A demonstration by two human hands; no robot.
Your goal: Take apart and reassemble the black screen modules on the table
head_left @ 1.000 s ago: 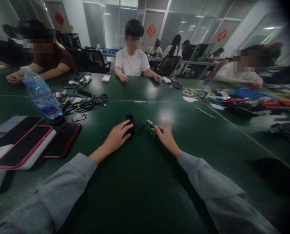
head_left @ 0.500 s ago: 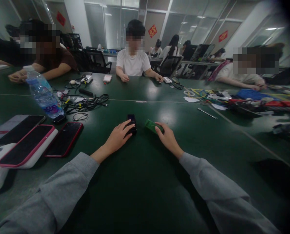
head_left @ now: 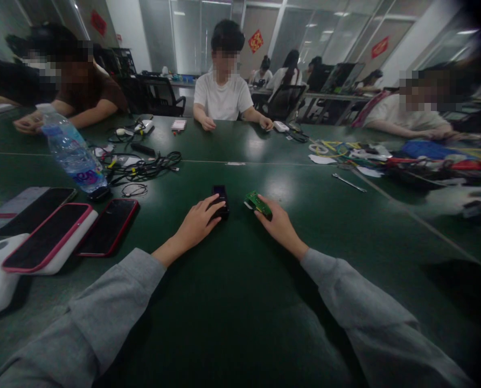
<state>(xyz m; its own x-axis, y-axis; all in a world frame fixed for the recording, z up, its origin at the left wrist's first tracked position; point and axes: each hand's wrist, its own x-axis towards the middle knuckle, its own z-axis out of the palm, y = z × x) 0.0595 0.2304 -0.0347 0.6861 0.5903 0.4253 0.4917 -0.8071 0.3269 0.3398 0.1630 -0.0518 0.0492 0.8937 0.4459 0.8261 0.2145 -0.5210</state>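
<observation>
My left hand reaches over a small black box-shaped device on the dark green table. Its fingers lie over the device's near part and hide it; the thumb is at the near side. In my right hand is a green circuit board, pinched between thumb and fingers at its right end. The board is tilted, with a pale part along its left edge. A short gap separates the board from the black device.
To the left lie a red-edged phone, a pink-rimmed phone and a leaning water bottle. Black cables lie beyond. At right are a wrench and piled coloured cables. People sit across the table.
The circuit board has turned in my right hand, so its components and pale edge now show. My left hand stays on the black device. The view has shifted slightly.
</observation>
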